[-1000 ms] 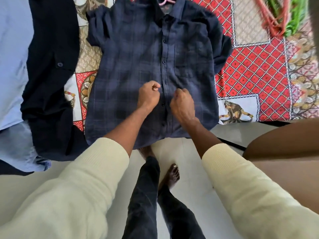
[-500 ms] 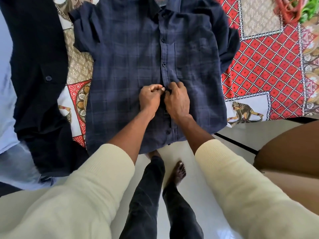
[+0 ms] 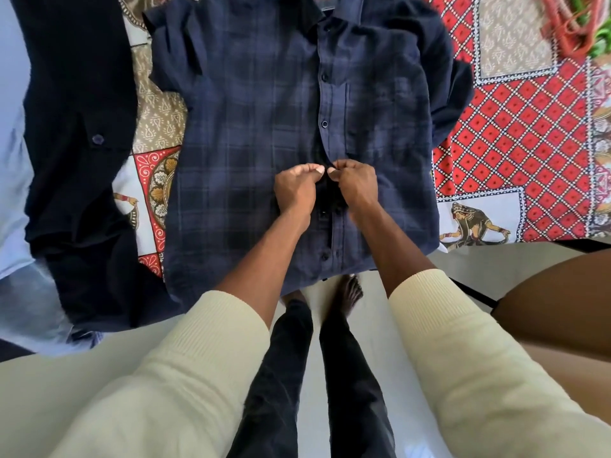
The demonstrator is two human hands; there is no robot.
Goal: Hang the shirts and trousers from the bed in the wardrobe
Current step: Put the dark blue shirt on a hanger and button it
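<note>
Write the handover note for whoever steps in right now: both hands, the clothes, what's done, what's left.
Left hand and right hand: both pinch the button placket of the dark blue checked shirt, mid-chest.
The shirt lies flat, front up, on the red patterned bedsheet, hem hanging over the edge.
A plain dark navy garment lies beside it, over a pale blue one.
Done: upper buttons look fastened.
Left: finish buttoning, hang everything. No wardrobe in view.
</note>
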